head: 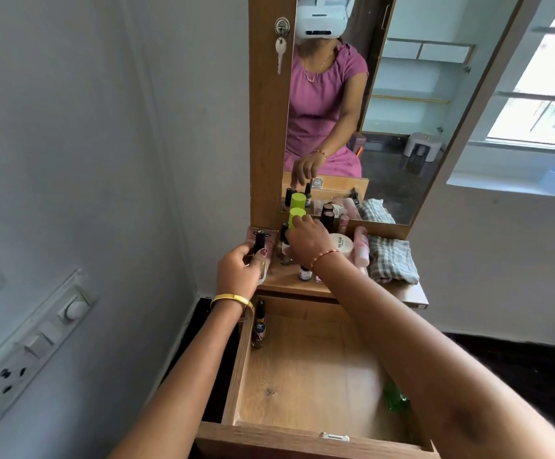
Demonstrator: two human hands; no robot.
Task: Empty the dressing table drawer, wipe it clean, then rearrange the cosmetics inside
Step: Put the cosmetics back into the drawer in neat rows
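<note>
The wooden drawer stands pulled open below the dressing table top. A dark bottle stands in its back left corner and a green item shows at its right side under my forearm. My left hand is shut on a pink card with a black-capped item at the top's left end. My right hand rests among the cosmetics, fingers around a bottle with a lime green cap. A white jar, pink tubes and small bottles stand nearby.
A folded checked cloth lies at the right end of the top. The mirror rises behind it, with a key in the wooden frame. A wall with a switch panel is on the left, a window on the right.
</note>
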